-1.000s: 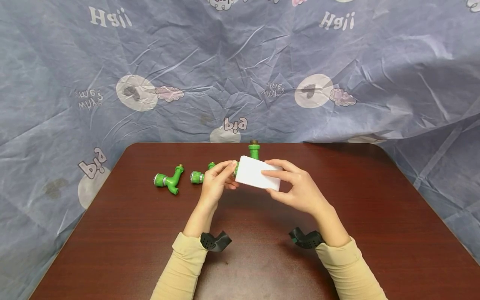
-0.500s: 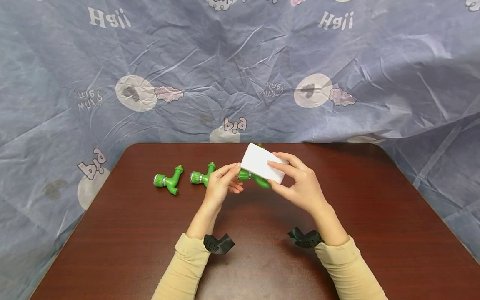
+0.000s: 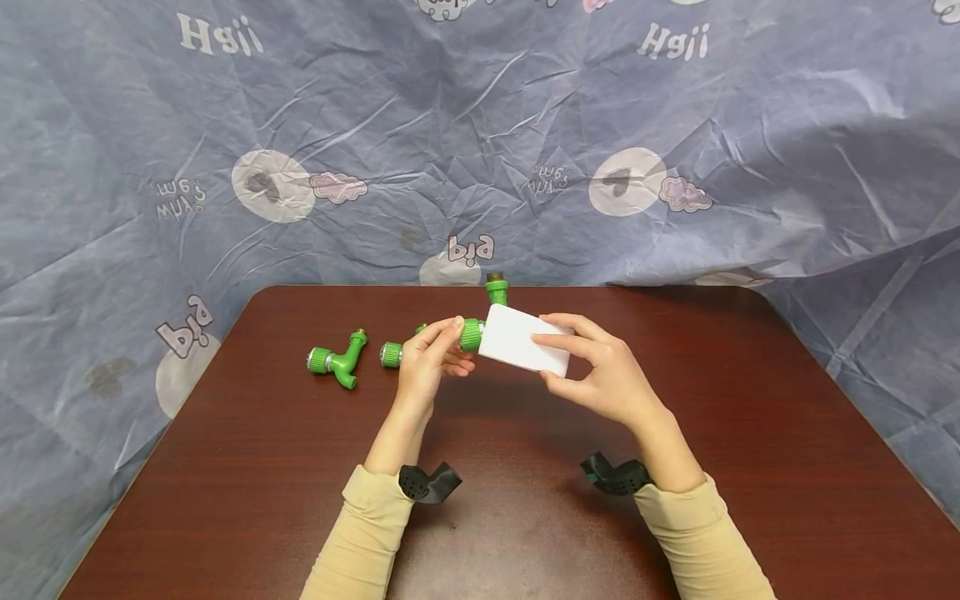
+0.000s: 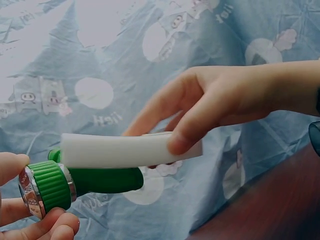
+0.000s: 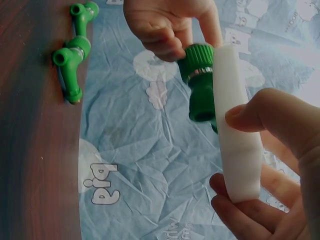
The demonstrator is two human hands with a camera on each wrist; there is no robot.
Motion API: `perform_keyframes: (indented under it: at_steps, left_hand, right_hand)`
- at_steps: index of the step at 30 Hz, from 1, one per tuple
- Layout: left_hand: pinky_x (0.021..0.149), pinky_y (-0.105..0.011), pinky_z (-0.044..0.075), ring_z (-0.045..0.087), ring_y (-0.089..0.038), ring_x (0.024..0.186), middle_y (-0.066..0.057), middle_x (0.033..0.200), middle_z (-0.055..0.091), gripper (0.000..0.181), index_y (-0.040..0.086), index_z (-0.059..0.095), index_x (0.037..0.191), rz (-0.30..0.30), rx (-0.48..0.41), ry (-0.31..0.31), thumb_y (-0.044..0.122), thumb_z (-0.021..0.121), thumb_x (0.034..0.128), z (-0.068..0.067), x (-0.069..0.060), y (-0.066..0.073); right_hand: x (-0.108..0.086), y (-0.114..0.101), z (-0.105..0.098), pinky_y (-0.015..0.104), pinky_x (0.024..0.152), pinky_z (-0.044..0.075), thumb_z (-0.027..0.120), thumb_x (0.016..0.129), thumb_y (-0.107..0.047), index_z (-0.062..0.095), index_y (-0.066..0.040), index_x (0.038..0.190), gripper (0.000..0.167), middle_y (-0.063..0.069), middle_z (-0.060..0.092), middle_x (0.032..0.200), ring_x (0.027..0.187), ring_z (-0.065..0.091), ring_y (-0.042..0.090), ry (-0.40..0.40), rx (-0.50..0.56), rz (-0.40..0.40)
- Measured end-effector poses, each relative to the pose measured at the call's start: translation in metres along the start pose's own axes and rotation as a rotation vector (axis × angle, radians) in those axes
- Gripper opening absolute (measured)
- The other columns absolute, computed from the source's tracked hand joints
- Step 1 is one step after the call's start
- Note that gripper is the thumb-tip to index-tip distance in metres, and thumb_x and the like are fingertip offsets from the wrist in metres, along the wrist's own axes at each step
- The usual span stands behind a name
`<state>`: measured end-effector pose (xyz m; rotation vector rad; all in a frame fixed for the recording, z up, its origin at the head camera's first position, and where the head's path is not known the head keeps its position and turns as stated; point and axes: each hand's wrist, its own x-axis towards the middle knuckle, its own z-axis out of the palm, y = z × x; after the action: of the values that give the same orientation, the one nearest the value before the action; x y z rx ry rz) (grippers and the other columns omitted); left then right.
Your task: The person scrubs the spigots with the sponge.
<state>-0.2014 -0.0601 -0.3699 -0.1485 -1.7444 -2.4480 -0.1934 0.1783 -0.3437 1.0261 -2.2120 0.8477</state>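
Observation:
Above the table, my left hand (image 3: 424, 367) pinches the ribbed knob end of a green faucet (image 3: 471, 334). My right hand (image 3: 611, 375) grips a white block (image 3: 523, 340) between thumb and fingers and holds it against or just in front of the faucet's body. The left wrist view shows the block (image 4: 120, 151) lying along the upper side of the faucet (image 4: 107, 180), its spout sticking out below. In the right wrist view the block (image 5: 236, 125) stands beside the faucet (image 5: 201, 100); whether they touch is hard to tell.
Two more green faucets lie on the brown table (image 3: 225, 467): one at the left (image 3: 343, 363), the other (image 3: 391, 354) partly behind my left hand. A printed blue-grey cloth (image 3: 450, 125) hangs behind the table's far edge.
Over the last second the faucet and block tilted and shifted right, then came back left. The faucet's threaded end and knob now show more beyond the block, and both hands kept their hold.

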Motion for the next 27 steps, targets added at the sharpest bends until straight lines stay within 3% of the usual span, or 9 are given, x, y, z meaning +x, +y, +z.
perform_keyframes:
  at_steps: [5,11,17,27]
  left_hand:
    - [0.047,-0.022,0.052,0.061,-0.013,0.047,-0.006,0.060,0.062,0.028,-0.004,0.062,0.108,-0.002,-0.027,0.006,0.017,0.060,0.0905,-0.003,0.000,0.003]
    - [0.047,-0.023,0.052,0.062,-0.014,0.048,-0.009,0.062,0.062,0.030,-0.005,0.062,0.110,-0.011,-0.030,-0.047,0.016,0.059,0.0894,-0.003,-0.001,0.003]
    - [0.048,-0.023,0.052,0.062,-0.014,0.049,-0.010,0.063,0.063,0.028,-0.005,0.062,0.108,0.017,-0.046,-0.062,0.016,0.059,0.0890,-0.003,-0.001,0.002]
    - [0.052,-0.024,0.054,0.064,-0.016,0.055,-0.006,0.071,0.064,0.026,-0.003,0.062,0.109,0.085,-0.085,-0.040,0.016,0.058,0.0908,-0.007,0.001,0.003]
  right_hand:
    - [-0.001,0.003,-0.003,0.016,0.085,0.041,0.076,0.067,-0.009,0.071,-0.012,0.107,0.040,0.006,0.062,0.117,0.102,0.060,0.022,0.061,-0.013,0.053]
    - [0.000,0.000,-0.004,0.013,0.082,0.044,0.078,0.070,-0.008,0.071,-0.008,0.108,0.039,0.007,0.064,0.114,0.100,0.061,0.021,0.132,0.052,0.141]
    - [0.001,-0.002,-0.005,0.014,0.078,0.048,0.075,0.073,-0.003,0.071,-0.007,0.108,0.035,0.005,0.065,0.113,0.100,0.060,0.015,0.075,0.131,0.196]
    - [-0.002,0.002,-0.013,0.017,0.079,0.043,0.072,0.072,-0.007,0.071,-0.013,0.106,0.035,0.002,0.065,0.110,0.098,0.060,0.016,0.002,0.078,0.155]
